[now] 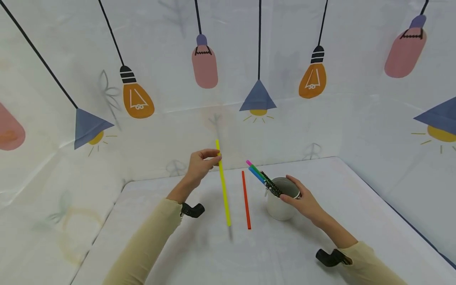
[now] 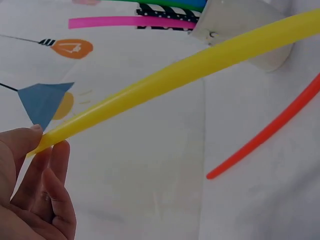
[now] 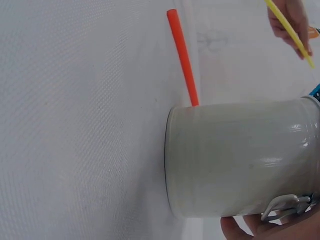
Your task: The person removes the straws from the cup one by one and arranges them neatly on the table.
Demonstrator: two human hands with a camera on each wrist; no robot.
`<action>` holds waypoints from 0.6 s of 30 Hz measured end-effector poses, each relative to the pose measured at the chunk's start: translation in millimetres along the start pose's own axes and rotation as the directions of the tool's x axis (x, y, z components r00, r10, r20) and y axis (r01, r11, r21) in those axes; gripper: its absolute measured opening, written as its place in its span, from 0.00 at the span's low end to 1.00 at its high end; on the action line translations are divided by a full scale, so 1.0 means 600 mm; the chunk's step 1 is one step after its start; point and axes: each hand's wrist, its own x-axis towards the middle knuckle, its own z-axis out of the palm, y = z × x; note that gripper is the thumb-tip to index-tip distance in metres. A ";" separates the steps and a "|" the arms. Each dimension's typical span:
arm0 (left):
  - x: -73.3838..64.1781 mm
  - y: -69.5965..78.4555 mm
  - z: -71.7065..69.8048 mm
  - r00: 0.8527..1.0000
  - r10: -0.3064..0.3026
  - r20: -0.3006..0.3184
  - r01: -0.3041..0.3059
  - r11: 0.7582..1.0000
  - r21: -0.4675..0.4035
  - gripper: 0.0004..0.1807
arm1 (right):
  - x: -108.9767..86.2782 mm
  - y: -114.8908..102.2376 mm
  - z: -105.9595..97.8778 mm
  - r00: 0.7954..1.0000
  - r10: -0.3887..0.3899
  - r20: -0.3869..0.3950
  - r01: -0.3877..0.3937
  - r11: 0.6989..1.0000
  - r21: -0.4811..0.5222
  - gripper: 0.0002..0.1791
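My left hand [image 1: 200,168] pinches a yellow straw [image 1: 223,186] near its top end between thumb and fingertips. The straw hangs almost upright over the table, its lower end above its own shadow. On the tabletop lies a red straw [image 1: 246,200], between the yellow one and a small whitish pail [image 1: 281,209]. My right hand [image 1: 308,204] grips that pail round its right side, thumb at the near rim. Leaning out of the pail to the left are a pink straw [image 2: 105,22], a green one, a blue straw [image 1: 256,174] and patterned black-and-white straws [image 1: 273,188].
A white cloth covers the table [image 1: 213,261]. Behind it rises a white backdrop [image 1: 171,134] printed with hanging lamps and bulbs. A wire handle fitting [image 3: 285,206] sticks out from the pail's side. Black devices [image 1: 192,210] are worn at both wrists.
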 end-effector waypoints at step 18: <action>0.014 -0.103 0.036 0.987 -0.131 0.087 0.124 0.989 0.082 0.16 | 0.002 0.007 0.002 1.000 -0.003 -0.007 0.003 1.000 -0.008 0.43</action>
